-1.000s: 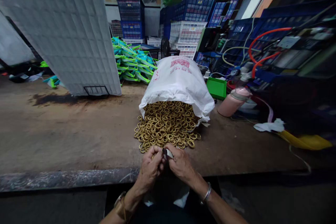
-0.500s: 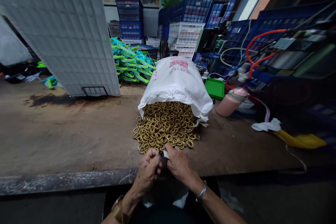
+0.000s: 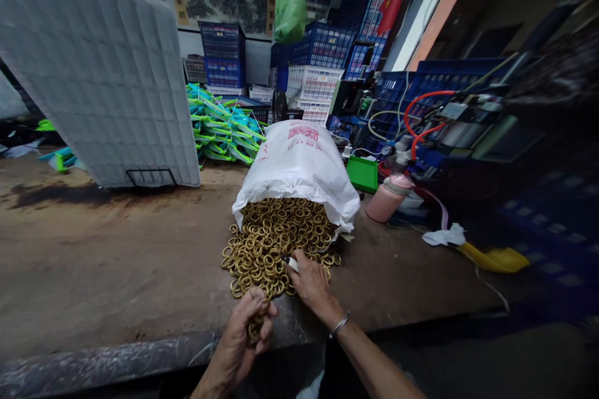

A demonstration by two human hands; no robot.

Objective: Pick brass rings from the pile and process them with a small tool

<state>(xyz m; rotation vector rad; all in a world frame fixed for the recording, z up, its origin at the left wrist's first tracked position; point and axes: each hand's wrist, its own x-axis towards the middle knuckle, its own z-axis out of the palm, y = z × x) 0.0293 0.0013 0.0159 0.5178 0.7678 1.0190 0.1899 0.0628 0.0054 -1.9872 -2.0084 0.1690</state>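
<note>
- Head view: a table (image 3: pixel 116 280) bears a white sack (image 3: pixel 294 165) on its side.
- Gold rings (image 3: pixel 262 255) spill from the sack onto the table.
- Left hand (image 3: pixel 238 327) curls around several rings; a snug curl should prevent drops.
- Right hand (image 3: pixel 309 280), at the spilled rings, grips a pen-like tool (image 3: pixel 292 263), tip best kept clear.

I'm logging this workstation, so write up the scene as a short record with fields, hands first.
Left hand: curled around several gold-coloured rings
Right hand: holding a small white tool with a dark tip, at the ring pile
Tool type: too small to tell
Ring pile: spilling from the sack's mouth onto the table
Sack: white, red print, on its side, mouth toward the person
Right of sack: green tray, pink bottle
Left of sack: white ribbed panel
</note>
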